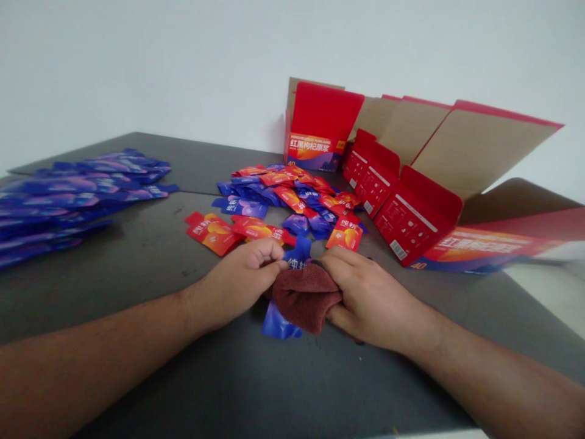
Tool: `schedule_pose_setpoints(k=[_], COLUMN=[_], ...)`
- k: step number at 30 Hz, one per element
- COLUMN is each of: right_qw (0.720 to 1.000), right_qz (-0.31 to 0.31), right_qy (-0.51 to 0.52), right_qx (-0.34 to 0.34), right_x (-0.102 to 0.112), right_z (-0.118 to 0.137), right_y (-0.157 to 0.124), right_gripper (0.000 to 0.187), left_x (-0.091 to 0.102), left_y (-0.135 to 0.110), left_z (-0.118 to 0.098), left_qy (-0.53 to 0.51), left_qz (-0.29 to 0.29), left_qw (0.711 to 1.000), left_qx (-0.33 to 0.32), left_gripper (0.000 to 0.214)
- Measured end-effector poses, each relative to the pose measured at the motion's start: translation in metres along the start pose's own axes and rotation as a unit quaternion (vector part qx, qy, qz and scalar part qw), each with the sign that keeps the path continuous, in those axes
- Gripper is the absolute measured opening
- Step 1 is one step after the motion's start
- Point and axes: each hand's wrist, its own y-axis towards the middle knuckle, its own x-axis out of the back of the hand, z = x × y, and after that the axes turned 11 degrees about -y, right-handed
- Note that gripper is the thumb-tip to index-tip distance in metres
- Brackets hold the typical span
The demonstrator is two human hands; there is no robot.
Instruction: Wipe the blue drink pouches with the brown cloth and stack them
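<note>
In the middle of the head view, my right hand (361, 296) is closed round a bunched brown cloth (306, 299). The cloth lies over part of a blue sachet (298, 251), whose spout end shows above it. With curled fingers, my left hand (249, 274) pinches the left side of this sachet; its fingertips are partly hidden. Below the cloth, a blue piece of sachet (278, 320) sticks out, and I cannot tell if it is the same one. Just beyond my hands lie red sachets (212, 233) and a mixed pile of red and blue sachets (283, 189).
On the left, a large stack of blue sachets (82, 189) lies on the dark table (183, 378). At the back stands an open red box (320, 128). More open red boxes (415, 213) line the right side with raised flaps. A pale wall is behind.
</note>
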Motion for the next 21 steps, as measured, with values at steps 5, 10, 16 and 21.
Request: schedule_pose_setpoints(k=[5, 10, 16, 21], right_qw=[0.996, 1.0, 0.998, 1.0], right_qz=[0.034, 0.007, 0.014, 0.005], right_qy=[0.021, -0.002, 0.019, 0.002], right_qx=[0.075, 0.013, 0.06, 0.028], right_x=[0.0036, 0.0016, 0.0026, 0.0017], right_z=[0.0054, 0.0028, 0.0043, 0.0028], right_y=[-0.0003, -0.001, -0.0001, -0.0009], right_gripper=[0.017, 0.02, 0.019, 0.02], left_x=[-0.0011, -0.001, -0.0006, -0.0007], left_y=[-0.0013, 0.0, -0.0001, -0.0005], left_z=[-0.0044, -0.002, -0.0016, -0.0013], left_qy=[0.003, -0.007, -0.001, -0.013], left_qz=[-0.003, -0.003, -0.003, 0.001], left_qw=[1.0, 1.0, 1.0, 1.0], left_qx=[0.002, 0.002, 0.002, 0.011], left_gripper=[0.02, 0.021, 0.021, 0.02])
